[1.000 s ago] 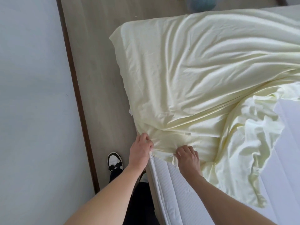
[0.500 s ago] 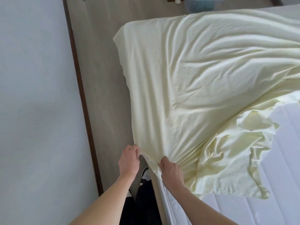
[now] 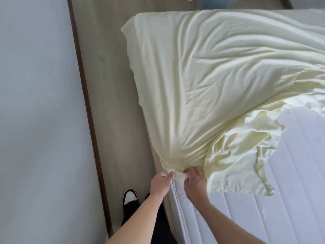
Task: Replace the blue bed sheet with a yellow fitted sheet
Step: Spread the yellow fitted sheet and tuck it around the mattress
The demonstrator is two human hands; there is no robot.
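A pale wall (image 3: 35, 103) and dark baseboard (image 3: 88, 111) border the wood floor (image 3: 109, 85), where one black-and-white shoe (image 3: 129, 195) stands. Beside the mattress (image 3: 263, 217) edge, the left hand (image 3: 160, 184) pinches the gathered hem of the yellow fitted sheet (image 3: 211, 76), and the right hand (image 3: 195, 183) just beside it curls its grip into the same bunch. The sheet covers the far corner and lies rumpled over the bare white mattress; a bluish container (image 3: 218, 1), perhaps a bin, sits blurred at the top.
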